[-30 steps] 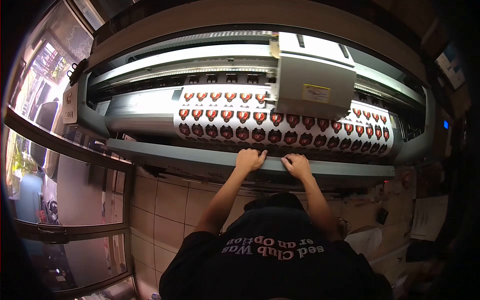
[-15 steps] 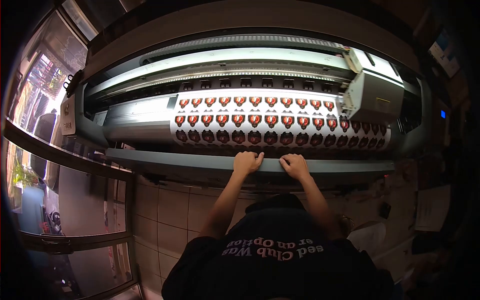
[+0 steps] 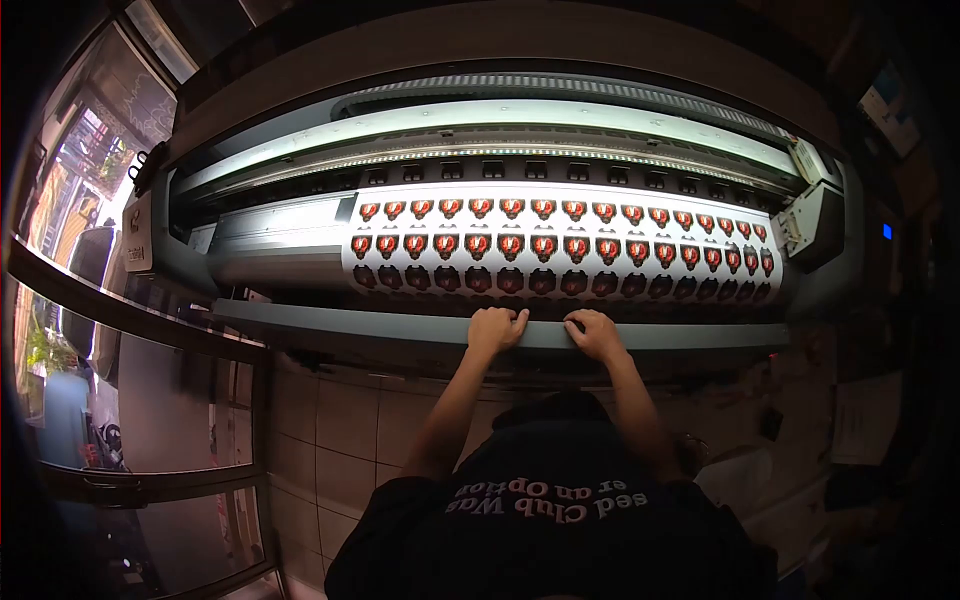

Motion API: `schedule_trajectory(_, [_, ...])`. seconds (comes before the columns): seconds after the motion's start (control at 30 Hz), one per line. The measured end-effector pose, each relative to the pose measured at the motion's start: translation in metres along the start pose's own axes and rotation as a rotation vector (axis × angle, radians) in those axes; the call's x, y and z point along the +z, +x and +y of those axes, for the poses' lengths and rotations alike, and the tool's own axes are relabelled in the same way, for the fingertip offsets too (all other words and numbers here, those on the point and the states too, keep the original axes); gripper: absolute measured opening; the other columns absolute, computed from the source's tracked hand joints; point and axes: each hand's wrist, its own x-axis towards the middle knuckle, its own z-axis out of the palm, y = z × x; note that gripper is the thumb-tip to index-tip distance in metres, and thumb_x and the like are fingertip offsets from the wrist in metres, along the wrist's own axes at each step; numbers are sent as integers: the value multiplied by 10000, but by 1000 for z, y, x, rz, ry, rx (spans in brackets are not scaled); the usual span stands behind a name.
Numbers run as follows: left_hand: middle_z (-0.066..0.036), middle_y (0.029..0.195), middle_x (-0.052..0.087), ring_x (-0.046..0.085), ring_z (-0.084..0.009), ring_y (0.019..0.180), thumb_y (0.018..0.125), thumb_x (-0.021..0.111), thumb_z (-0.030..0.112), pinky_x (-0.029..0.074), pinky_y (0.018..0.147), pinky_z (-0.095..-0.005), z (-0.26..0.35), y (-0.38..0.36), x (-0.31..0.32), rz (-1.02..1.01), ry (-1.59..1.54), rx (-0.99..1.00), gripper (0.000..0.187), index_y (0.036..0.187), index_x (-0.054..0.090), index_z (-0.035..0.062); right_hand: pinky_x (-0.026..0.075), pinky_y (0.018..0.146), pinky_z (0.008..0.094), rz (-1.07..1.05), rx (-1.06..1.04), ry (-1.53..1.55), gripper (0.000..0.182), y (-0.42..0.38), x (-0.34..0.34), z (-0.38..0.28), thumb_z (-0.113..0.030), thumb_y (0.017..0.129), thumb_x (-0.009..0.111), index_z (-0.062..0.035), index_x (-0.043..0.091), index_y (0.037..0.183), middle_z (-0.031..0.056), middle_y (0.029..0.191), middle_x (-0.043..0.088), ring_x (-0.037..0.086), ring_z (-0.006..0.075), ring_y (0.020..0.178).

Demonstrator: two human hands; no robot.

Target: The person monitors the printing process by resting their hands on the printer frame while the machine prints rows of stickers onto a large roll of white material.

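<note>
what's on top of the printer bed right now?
A white printed sheet with rows of red-and-black badge graphics lies across the printer bed. Its front edge drops behind the grey front rail, where the left hand and right hand rest, so that edge is hidden.

The printed sheet is white, covered in even rows of small red, black and white badges that darken to near black along its lowest row (shadow falls there). The printer is grey with a bright, pale strip lit across its upper rail, and its print carriage at the far end is pale grey. The shirt is black with white lettering, and the floor tiles are beige.
</note>
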Motion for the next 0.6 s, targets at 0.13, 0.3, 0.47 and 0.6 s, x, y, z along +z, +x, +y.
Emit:
schedule_trajectory(0.13, [-203, 754, 709, 696, -401, 724, 946, 510, 509, 553, 733, -491, -1, 0, 0, 9, 0, 6, 521, 824, 793, 89, 523, 860, 436, 21, -10, -25, 203, -1, 1, 1, -240, 904, 634, -65, 728, 946, 129, 969, 726, 671, 337, 956])
schedule_trajectory(0.3, [-197, 730, 704, 690, -401, 696, 945, 518, 506, 551, 714, -491, -2, -1, 3, 42, -16, 18, 524, 778, 784, 88, 517, 847, 439, 35, -10, -56, 200, -3, 5, 1, -239, 904, 625, -70, 726, 937, 122, 931, 723, 669, 334, 928])
schedule_trajectory(0.47, [-198, 735, 706, 693, -399, 698, 947, 520, 505, 554, 716, -490, -3, 1, 3, 20, 8, 29, 519, 802, 790, 87, 484, 775, 450, 98, -71, -164, 182, -5, 14, 4, -229, 900, 609, -81, 713, 881, 97, 864, 714, 659, 323, 845])
schedule_trajectory(0.6, [-200, 747, 710, 697, -401, 706, 948, 519, 507, 558, 724, -487, -1, 0, 0, -5, 13, 16, 517, 838, 797, 85, 478, 774, 455, 101, -65, -158, 184, -5, 14, 3, -228, 900, 606, -78, 709, 876, 99, 858, 710, 655, 326, 839])
